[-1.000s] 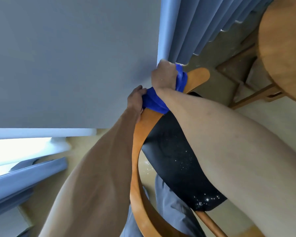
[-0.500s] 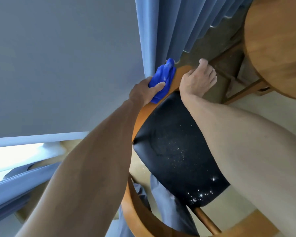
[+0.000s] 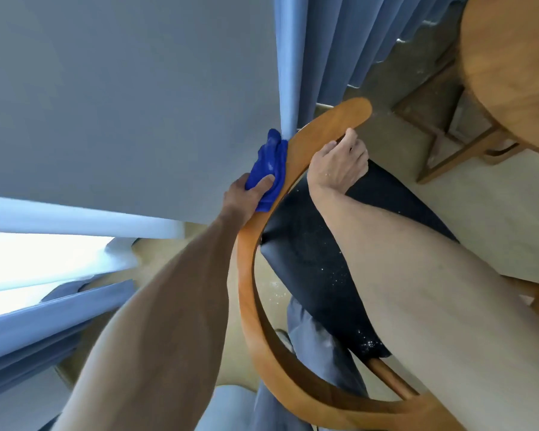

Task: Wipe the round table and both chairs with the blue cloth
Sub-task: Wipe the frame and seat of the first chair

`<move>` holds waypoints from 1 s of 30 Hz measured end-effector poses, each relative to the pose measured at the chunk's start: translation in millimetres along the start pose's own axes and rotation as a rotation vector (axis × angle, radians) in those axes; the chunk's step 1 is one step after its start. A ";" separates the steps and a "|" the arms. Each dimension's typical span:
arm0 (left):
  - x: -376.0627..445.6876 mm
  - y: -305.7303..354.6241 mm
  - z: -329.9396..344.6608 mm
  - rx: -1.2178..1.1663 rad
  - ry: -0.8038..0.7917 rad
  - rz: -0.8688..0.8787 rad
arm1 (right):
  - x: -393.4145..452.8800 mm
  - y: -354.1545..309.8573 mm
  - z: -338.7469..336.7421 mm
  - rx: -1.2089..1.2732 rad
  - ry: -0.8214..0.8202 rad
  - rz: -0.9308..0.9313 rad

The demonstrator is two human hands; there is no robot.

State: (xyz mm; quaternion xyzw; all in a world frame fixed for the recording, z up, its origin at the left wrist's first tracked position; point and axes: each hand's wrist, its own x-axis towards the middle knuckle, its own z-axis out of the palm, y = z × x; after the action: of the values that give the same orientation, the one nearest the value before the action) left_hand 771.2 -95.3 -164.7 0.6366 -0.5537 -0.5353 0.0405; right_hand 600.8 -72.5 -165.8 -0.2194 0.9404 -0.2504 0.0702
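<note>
Nearest, the chair's curved wooden backrest (image 3: 249,275) arced round its dark seat (image 3: 318,244), where the left hand (image 3: 241,194) gripped the blue cloth (image 3: 269,163) against the rail's outer left edge, the right hand (image 3: 339,164) curled onto the rail beside it, blue curtains (image 3: 339,42) and the round table (image 3: 511,63) beyond.
</note>
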 end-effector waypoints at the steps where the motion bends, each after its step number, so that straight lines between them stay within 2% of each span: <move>1: -11.7 -12.3 -1.1 -0.047 0.020 -0.019 | -12.4 -2.2 -0.7 0.001 -0.004 -0.028; 3: -30.2 -32.0 1.5 -0.119 0.062 -0.031 | -36.5 -3.4 -2.1 0.009 -0.021 -0.060; 9: -74.0 -64.6 8.4 -0.141 0.191 -0.001 | -108.2 8.6 -14.1 -0.009 -0.103 -0.153; 17: -159.0 -128.4 28.5 -0.498 0.091 -0.252 | -169.4 40.8 -44.9 -0.064 -0.203 -0.231; 23: -194.3 -125.2 36.9 -0.477 0.080 -0.314 | -192.7 57.8 -81.2 -0.141 -0.313 -0.281; 30: -255.7 -138.5 67.0 -0.602 0.152 -0.376 | -209.6 85.1 -123.0 -0.180 -0.433 -0.315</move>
State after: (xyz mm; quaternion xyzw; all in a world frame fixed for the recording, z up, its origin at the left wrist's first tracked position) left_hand 861.8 185.5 -119.6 0.7249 -0.2398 -0.6236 0.1681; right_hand 726.3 141.8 -97.5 -0.4167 0.8762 -0.1210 0.2097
